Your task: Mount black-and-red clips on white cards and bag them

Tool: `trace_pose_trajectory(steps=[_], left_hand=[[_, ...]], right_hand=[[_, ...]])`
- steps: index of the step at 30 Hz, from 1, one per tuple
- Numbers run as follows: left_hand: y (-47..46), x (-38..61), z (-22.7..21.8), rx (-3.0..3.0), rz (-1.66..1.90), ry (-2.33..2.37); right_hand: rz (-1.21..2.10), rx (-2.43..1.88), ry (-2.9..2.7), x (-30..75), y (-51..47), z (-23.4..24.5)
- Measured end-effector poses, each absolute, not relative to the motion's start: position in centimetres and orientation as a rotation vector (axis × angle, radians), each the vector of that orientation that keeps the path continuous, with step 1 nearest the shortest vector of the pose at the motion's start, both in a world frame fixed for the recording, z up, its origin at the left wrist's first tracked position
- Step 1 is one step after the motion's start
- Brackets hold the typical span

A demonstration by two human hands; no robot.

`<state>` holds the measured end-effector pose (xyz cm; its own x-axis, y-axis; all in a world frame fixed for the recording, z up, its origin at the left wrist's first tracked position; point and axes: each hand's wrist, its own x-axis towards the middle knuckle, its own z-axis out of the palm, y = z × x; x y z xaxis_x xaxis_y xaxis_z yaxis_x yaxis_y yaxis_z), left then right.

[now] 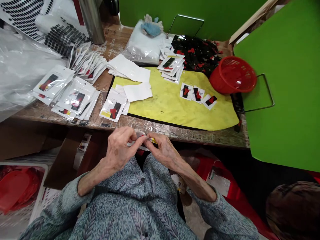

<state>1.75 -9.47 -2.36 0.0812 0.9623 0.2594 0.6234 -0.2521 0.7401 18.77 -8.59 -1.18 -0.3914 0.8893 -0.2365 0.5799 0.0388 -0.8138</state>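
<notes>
At the table's front edge, my left hand and my right hand meet with fingers pinched on one small plastic packet. Bits of red and yellow show on it between the fingers; the rest is covered by my hands. Just beyond lies a small pile of packets, each with a black and red piece inside. White paper sheets overlap that pile. On the yellow cloth, three small cards with black and red pieces lie in a row.
More filled packets are piled at the left, beside clear plastic sheeting. A red basket stands at the right, near a heap of black and red pieces. A metal post rises at the back left. Green panels border the right.
</notes>
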Motion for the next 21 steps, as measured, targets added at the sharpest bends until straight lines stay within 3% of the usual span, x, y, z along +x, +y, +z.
trace_pose_trajectory(steps=[8,21], left_hand=[[-10.0,1.6,-2.5,1.723,0.722,1.352],[-8.6,1.5,-2.8,1.586,0.652,1.3]], right_hand=[[0.914,-1.489,-2.098,18.6,-9.1,-1.6],[1.017,-1.39,-2.161,18.8,-9.3,-2.1]])
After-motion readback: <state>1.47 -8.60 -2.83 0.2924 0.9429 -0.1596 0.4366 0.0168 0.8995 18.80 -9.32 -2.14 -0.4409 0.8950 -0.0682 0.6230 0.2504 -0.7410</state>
